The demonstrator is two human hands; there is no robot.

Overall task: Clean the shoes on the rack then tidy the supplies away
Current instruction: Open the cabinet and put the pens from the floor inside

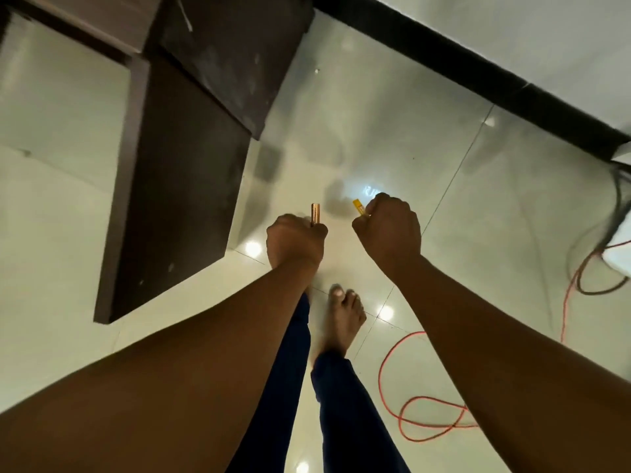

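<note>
I look straight down at a glossy tiled floor while standing. My left hand (295, 242) grips a small copper-coloured tube (315, 214) that sticks out above the fist. My right hand (389, 227) grips a small yellow item (359, 207), of which only the tip shows past the fingers. Both fists are held out in front of me at about the same height, a short gap apart. No shoes or rack are in view.
A dark brown cabinet (177, 186) stands at the left, its edge close to my left hand. A black skirting board (478, 73) runs along the wall at upper right. An orange cable (423, 421) loops on the floor at right. My bare foot (343, 319) is on the tiles.
</note>
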